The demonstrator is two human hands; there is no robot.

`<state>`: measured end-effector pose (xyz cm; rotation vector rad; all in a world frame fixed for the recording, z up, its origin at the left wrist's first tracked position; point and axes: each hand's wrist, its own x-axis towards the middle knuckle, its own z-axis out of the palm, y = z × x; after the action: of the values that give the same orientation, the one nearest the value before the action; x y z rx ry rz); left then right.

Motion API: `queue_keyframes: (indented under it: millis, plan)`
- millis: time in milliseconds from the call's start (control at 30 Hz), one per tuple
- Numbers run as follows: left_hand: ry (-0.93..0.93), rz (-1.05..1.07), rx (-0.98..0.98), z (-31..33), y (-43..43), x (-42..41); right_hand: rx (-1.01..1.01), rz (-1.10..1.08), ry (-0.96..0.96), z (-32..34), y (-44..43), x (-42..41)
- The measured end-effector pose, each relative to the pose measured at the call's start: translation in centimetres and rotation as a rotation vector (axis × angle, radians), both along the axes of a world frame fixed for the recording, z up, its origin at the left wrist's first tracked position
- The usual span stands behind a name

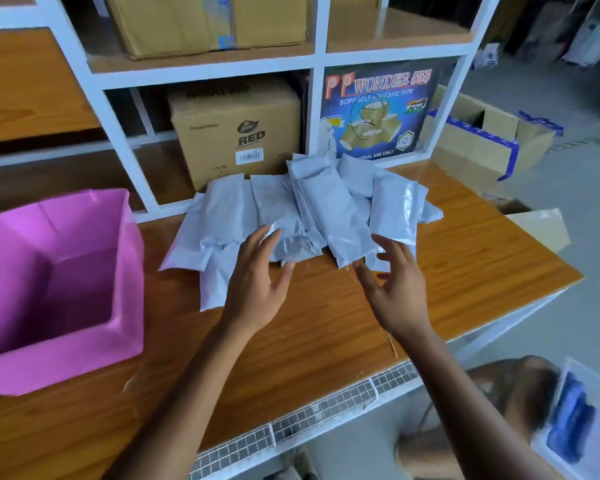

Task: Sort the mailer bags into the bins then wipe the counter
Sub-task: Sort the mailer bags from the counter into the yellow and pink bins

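Wood-top counter (pixel 326 327) runs across the view, with a white shelf unit (pixel 319 60) standing along its back edge. Pink bin (pixel 129 271) sits on the counter's left side, open top, nothing visible inside. Brown cardboard box (pixel 236 133) is in the lower shelf bay, and a printed tape carton (pixel 374 109) is in the bay to its right. An open carton with blue tape (pixel 478 143) sits off the counter's far right end. Pile of grey mailer bags (pixel 329 209) lies mid-counter against the shelf, the bags overlapping, to the right of the pink bin and apart from it. Left hand (pixel 257 289) is at the pile's near edge, fingers spread and straight, tips over the front bags; contact unclear. Right hand (pixel 399 292) is just in front of the pile's right part, fingers loose and splayed. Both hands are unclenched and grasp nothing.
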<state>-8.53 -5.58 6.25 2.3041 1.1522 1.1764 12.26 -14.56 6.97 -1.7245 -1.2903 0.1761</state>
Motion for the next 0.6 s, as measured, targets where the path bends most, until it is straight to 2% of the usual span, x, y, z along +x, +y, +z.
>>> queue_keyframes:
  millis: [167,300,467,600]
  plan:
    - [0.020,0.086,-0.028,-1.0,7.1,4.2,-0.069,0.037,-0.007,-1.7,6.6,3.4]
    - [0.088,0.238,-0.090,-1.8,13.5,7.3,-0.132,0.041,-0.043,-3.3,12.9,5.0]
    - [0.287,0.443,-0.332,-3.2,18.6,10.6,-0.346,0.049,-0.151,-6.1,19.2,6.4]
    - [0.534,0.536,-0.487,-5.2,20.2,12.0,-0.417,0.015,-0.248,-8.1,21.1,6.9]
